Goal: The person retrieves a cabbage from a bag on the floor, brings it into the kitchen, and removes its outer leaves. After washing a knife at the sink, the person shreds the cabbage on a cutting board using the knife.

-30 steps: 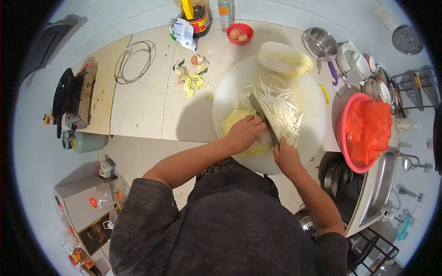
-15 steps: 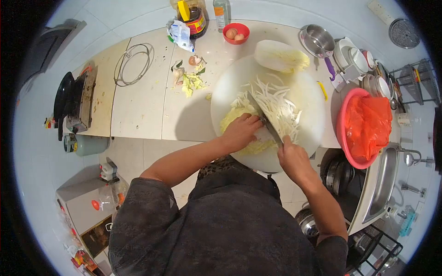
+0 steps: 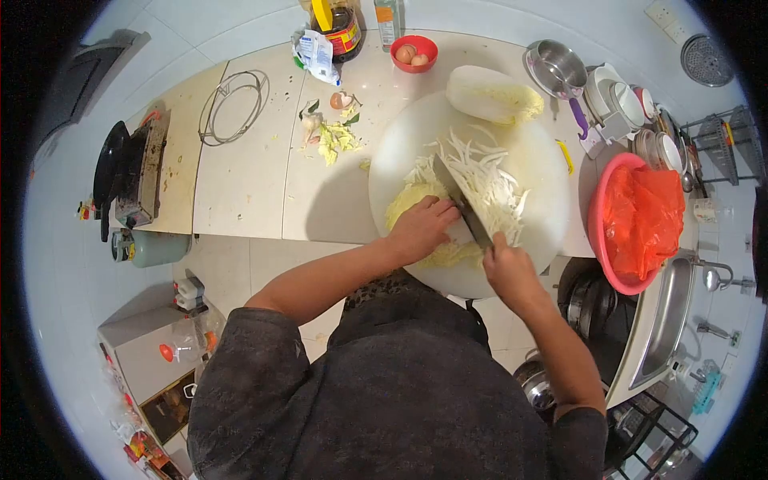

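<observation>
On the round white cutting board (image 3: 548, 204), my right hand (image 3: 510, 270) is wrapped round the handle of a knife (image 3: 464, 204), whose blade slants up and to the left. Just left of the blade, my left hand (image 3: 422, 230) presses down on uncut cabbage (image 3: 408, 200), fingertips close to the metal. White shredded cabbage (image 3: 488, 188) lies in a heap right of the blade. A larger piece of cabbage (image 3: 492, 94) rests at the board's far edge.
Behind the board are a red bowl (image 3: 414, 54) with eggs and a dark jar (image 3: 344, 36). Cabbage scraps (image 3: 336, 140) lie on the counter (image 3: 240, 184). To the right are a steel pot (image 3: 560, 68), stacked dishes (image 3: 612, 96), a pink basin (image 3: 598, 228) and a sink (image 3: 664, 320).
My right hand and the knife handle have shifted slightly right and down since the earliest frame. My left hand stays on the cabbage, almost in the same place.
</observation>
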`<action>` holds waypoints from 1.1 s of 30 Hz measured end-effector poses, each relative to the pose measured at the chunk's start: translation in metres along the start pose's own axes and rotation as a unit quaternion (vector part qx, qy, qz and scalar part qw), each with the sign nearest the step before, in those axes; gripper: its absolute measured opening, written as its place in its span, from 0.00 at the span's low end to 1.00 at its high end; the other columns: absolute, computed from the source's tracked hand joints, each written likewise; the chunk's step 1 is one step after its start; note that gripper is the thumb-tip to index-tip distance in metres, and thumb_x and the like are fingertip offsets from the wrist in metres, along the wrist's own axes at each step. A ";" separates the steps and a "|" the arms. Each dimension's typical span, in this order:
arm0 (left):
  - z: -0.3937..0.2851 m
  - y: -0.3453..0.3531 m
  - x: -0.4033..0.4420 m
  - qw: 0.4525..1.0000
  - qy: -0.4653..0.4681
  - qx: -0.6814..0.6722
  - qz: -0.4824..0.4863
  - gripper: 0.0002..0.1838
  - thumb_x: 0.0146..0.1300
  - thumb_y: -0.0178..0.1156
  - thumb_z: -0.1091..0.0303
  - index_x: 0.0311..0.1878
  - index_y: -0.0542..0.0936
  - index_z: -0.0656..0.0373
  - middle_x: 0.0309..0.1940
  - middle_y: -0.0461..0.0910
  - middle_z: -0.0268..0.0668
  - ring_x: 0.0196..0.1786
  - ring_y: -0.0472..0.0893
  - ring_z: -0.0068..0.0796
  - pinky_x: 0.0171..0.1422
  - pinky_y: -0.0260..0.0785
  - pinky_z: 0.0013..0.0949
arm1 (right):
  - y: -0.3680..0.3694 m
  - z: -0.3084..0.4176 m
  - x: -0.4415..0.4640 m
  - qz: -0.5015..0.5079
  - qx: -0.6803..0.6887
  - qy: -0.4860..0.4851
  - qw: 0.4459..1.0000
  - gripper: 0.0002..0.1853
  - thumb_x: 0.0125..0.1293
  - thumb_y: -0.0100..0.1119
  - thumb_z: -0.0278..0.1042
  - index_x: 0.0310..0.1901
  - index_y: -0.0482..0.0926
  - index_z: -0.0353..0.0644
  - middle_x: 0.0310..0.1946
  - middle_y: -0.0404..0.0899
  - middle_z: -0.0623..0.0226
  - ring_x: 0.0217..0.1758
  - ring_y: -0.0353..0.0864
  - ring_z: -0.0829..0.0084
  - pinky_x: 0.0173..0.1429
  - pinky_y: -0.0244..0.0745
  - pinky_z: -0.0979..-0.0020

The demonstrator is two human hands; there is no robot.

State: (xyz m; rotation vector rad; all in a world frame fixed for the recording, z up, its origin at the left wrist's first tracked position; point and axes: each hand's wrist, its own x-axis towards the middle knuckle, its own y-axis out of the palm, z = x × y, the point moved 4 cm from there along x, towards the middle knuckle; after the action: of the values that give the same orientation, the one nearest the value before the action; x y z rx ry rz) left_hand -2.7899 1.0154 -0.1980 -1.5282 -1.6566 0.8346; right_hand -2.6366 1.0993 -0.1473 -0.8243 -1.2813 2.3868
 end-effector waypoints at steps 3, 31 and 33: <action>0.003 0.002 -0.001 1.000 -0.021 -0.009 -0.018 0.26 0.49 0.68 0.65 0.53 0.73 0.56 0.49 0.73 0.39 0.57 0.70 0.46 0.60 0.68 0.41 | -0.040 0.021 -0.023 0.045 -0.020 0.012 0.999 0.10 0.66 0.47 0.31 0.41 0.65 0.32 0.22 0.76 0.39 0.30 0.78 0.38 0.37 0.73 0.44; 0.015 0.007 -0.007 0.993 -0.032 -0.090 -0.066 0.22 0.49 0.69 0.66 0.48 0.76 0.56 0.52 0.73 0.41 0.59 0.71 0.47 0.63 0.66 0.41 | 0.053 -0.023 0.011 -0.061 0.033 0.003 0.998 0.09 0.67 0.49 0.32 0.39 0.64 0.36 0.20 0.76 0.43 0.27 0.79 0.42 0.33 0.73 0.46; 0.032 0.006 0.001 0.990 -0.033 -0.140 -0.004 0.22 0.51 0.69 0.63 0.49 0.77 0.55 0.54 0.74 0.43 0.60 0.71 0.49 0.64 0.66 0.43 | 0.047 -0.021 0.011 -0.035 0.030 0.023 0.999 0.10 0.67 0.49 0.34 0.39 0.64 0.36 0.22 0.77 0.43 0.29 0.79 0.41 0.36 0.73 0.46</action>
State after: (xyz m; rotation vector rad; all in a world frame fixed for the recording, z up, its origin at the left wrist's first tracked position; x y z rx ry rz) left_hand -2.8136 1.0170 -0.2201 -1.6948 -1.8908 0.6765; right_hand -2.6321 1.0927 -0.1991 -0.7991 -1.1951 2.3262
